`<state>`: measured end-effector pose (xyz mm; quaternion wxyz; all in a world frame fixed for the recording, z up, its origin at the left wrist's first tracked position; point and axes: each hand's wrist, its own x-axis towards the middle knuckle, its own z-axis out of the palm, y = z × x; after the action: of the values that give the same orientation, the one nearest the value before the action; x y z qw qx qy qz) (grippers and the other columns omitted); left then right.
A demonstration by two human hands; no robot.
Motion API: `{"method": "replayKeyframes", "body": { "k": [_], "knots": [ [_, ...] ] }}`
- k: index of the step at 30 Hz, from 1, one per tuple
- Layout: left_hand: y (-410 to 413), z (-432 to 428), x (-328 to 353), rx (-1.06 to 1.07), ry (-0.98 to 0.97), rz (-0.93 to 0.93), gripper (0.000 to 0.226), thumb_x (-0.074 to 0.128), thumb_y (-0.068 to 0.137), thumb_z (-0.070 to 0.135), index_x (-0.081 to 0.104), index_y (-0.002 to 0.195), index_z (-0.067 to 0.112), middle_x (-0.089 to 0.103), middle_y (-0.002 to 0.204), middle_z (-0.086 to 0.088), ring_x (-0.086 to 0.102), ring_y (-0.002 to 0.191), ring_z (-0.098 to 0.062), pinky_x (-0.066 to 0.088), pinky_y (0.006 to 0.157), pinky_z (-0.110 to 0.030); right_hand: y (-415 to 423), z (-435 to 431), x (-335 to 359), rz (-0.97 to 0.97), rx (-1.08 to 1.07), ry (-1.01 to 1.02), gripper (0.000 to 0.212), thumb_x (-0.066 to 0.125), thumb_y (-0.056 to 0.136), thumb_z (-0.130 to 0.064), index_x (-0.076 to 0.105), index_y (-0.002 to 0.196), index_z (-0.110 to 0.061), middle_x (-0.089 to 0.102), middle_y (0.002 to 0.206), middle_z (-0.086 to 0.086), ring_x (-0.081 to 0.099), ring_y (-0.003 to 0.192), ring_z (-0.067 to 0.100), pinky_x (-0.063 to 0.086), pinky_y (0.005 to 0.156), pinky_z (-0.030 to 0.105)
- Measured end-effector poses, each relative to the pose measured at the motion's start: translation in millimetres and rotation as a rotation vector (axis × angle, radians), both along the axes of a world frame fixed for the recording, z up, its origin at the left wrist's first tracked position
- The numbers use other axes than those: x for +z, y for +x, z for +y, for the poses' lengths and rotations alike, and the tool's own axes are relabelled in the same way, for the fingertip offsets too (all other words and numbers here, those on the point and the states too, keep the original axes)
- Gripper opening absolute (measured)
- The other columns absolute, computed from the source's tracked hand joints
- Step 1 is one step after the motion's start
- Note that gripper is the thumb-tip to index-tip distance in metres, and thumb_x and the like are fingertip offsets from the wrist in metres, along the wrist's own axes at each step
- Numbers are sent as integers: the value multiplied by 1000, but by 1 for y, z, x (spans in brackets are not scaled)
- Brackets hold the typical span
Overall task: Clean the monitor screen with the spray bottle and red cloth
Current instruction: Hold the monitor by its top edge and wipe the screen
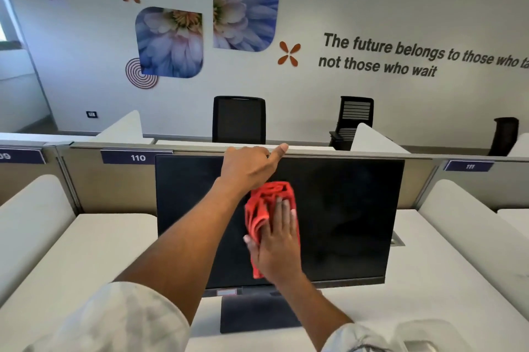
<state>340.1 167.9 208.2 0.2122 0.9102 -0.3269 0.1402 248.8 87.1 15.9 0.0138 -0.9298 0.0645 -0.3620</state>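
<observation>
A black monitor (pixel 343 214) stands on a white desk, its screen dark. My left hand (pixel 249 165) grips the monitor's top edge near the middle, thumb pointing right. My right hand (pixel 276 240) lies flat, pressing a crumpled red cloth (pixel 266 203) against the centre of the screen. The cloth sticks out above and to the left of my fingers. At the bottom right edge a blurred clear shape (pixel 423 334) shows; I cannot tell whether it is the spray bottle.
The monitor's dark base (pixel 257 314) rests on the white desk (pixel 86 251). A beige partition (pixel 114 185) with a "110" label runs behind it. White side dividers flank the desk. Black office chairs (pixel 239 119) stand beyond, before a decorated wall.
</observation>
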Motion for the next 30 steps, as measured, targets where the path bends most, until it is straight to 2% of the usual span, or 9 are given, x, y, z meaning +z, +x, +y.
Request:
{"method": "replayKeyframes", "body": {
  "k": [3,5,10,14,16,18,21,26,30],
  "knots": [
    [4,-2,-4,38,-3,-47,71,11,97,60,69,94,20,72,95,-4,63,97,-26,36,95,-49,-20,-9,-48,42,23,-89,72,42,96,-54,16,155,-21,8,164,9,13,150,32,15,121,49],
    [6,-1,-7,56,-10,-84,60,17,101,50,69,101,18,72,102,-6,62,100,-28,35,97,-48,-38,-35,-67,48,-47,-59,69,47,95,-47,23,153,-19,16,161,12,20,148,34,20,118,55],
    [6,-3,-10,28,-52,-89,50,22,101,43,66,89,23,70,90,-1,61,91,-24,32,95,-44,-80,-88,-84,93,-223,80,65,37,96,-46,31,146,-5,37,149,28,29,141,42,23,114,59],
    [9,-1,-12,32,-94,-46,48,24,100,44,68,94,28,68,83,3,59,84,-21,31,97,-44,-65,-50,-80,87,-369,387,78,40,91,-46,25,147,6,25,151,37,25,141,51,20,117,56],
    [9,-2,-11,31,-92,-35,47,24,99,44,68,95,28,66,79,4,56,79,-20,31,92,-42,-55,-20,-81,83,-380,451,81,34,95,-52,25,147,9,19,151,39,20,142,53,16,119,54],
    [8,-4,-10,30,-81,-36,47,23,99,43,68,95,28,63,75,4,56,77,-21,29,85,-40,-51,4,-90,104,-311,398,81,24,98,-55,23,147,9,15,152,39,16,143,52,10,120,53],
    [7,0,-9,32,-76,-19,46,23,100,44,66,97,30,60,75,5,57,78,-21,30,86,-42,-51,14,-105,120,-215,299,78,27,98,-53,14,151,3,12,155,35,10,145,48,9,121,52],
    [4,4,-8,29,-70,-11,43,24,100,45,62,87,32,55,67,8,54,75,-19,33,94,-45,-67,-41,-121,121,-116,71,60,30,99,-45,38,142,-3,30,148,28,28,138,45,20,113,62],
    [5,3,-8,22,-73,-8,39,25,100,46,57,82,34,47,61,12,53,73,-18,34,95,-45,-93,-88,-126,96,-241,143,59,33,100,-43,55,132,1,42,143,32,33,138,46,20,114,65]
  ]
}}
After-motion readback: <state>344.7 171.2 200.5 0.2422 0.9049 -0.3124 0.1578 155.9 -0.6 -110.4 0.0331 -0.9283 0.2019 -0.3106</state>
